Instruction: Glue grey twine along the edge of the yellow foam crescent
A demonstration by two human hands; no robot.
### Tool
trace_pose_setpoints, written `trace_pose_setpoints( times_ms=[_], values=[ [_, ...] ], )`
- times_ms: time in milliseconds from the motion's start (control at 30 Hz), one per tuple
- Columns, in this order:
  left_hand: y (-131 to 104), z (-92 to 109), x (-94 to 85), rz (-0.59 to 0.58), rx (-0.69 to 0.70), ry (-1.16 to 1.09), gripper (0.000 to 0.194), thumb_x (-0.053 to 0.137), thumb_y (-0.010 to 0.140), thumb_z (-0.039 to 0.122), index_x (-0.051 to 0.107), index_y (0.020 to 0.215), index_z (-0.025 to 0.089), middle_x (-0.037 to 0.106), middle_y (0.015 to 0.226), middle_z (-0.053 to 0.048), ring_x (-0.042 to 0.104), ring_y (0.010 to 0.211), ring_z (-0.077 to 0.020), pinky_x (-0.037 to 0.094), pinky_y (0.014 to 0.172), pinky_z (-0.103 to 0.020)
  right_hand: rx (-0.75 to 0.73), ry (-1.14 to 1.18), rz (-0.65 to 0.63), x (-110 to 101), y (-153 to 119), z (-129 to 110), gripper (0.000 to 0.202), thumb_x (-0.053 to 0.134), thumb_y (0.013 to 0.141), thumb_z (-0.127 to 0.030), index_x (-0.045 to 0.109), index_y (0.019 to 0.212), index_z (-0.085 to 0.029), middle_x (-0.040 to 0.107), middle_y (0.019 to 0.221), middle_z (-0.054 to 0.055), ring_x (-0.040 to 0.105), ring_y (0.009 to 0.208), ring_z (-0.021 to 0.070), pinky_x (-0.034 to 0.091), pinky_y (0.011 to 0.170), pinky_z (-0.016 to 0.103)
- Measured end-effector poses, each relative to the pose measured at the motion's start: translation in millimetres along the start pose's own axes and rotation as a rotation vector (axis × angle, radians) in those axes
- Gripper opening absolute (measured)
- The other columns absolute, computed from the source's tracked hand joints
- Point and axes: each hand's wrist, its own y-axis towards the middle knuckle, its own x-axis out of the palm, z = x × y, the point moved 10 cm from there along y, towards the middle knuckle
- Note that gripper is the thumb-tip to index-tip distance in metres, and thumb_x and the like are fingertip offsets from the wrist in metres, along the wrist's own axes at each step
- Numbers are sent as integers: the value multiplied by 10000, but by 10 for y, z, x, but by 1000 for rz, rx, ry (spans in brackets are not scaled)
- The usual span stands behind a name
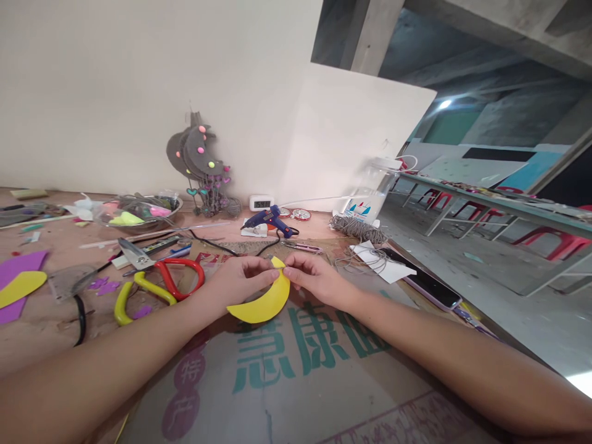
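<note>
A yellow crescent-shaped piece is held above a printed cardboard sheet. My left hand pinches it near its upper end, thumb on the front. Close beside, my right hand has thumb and fingers pressed together on the same piece's right edge. The two thumbs nearly meet. Red-handled scissors and a yellow-handled tool lie left of my left hand. Beyond the hands is a blue glue gun.
Dark crescent ornaments hang at the wall. A metal bowl of colourful pieces stands at the back left. Grey cord, a clear jar, white paper and a phone are at the right. Purple sheet lies far left.
</note>
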Motion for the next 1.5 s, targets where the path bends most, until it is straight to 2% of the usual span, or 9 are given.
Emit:
trace_pose_setpoints(
  times_ms=[267,567,700,800,900,967,1100,1300,1500],
  values=[
    [4,19,-54,56,16,77,330,587,652,496,627,686,170,591,618,14,515,553,-120,367,485,-206,-6,-32,25,-19,-8,-3,265,510,820,-420,507,780,-159,435,549,-61,389,440,54,300,419,180],
    [1,26,-47,47,21,104,303,566,680,473,622,708,177,607,670,9,533,600,-127,395,509,-208,-33,-131,77,-84,8,-11,285,493,828,-426,528,752,-154,427,542,-50,391,473,70,300,441,190],
    [0,19,-53,59,15,89,281,568,682,449,623,704,174,614,671,4,538,605,-134,401,512,-211,-82,-175,129,-159,7,-67,326,431,861,-420,526,699,-154,472,580,-24,411,502,81,319,471,205],
    [-1,28,-57,68,17,69,268,576,677,434,620,692,170,610,657,6,538,595,-133,404,511,-212,-87,-158,182,-224,0,-82,270,442,858,-398,566,830,-159,504,649,-9,425,540,92,339,495,213],
    [-5,37,-66,78,15,78,259,581,672,429,619,685,173,611,655,12,540,595,-131,403,518,-211,-116,-121,200,-237,-2,-104,252,531,812,-354,542,987,-173,530,764,7,446,616,101,364,546,219],
    [-6,37,-70,81,13,87,261,583,668,434,621,685,177,610,645,16,538,586,-128,398,513,-208,-124,-130,206,-237,2,-102,221,563,789,-325,540,944,-169,528,778,7,447,638,104,368,570,224],
    [-5,32,-73,82,14,82,274,580,665,448,617,683,177,606,640,15,533,574,-127,391,504,-210,-94,-214,253,-281,2,-76,175,544,794,-326,542,754,-156,486,662,-13,415,598,102,341,553,225],
    [-1,17,-72,81,9,71,273,584,664,445,612,685,174,601,642,16,531,581,-126,394,506,-206,-127,-290,231,-253,-7,-152,244,511,814,-359,562,699,-150,458,602,-19,393,568,99,322,534,221],
    [4,30,-59,69,35,56,293,575,675,455,621,700,167,599,652,7,522,589,-126,394,509,-207,-142,-338,216,-247,-8,-157,318,452,851,-399,582,704,-148,504,633,4,438,600,114,343,554,226]
  ],
)
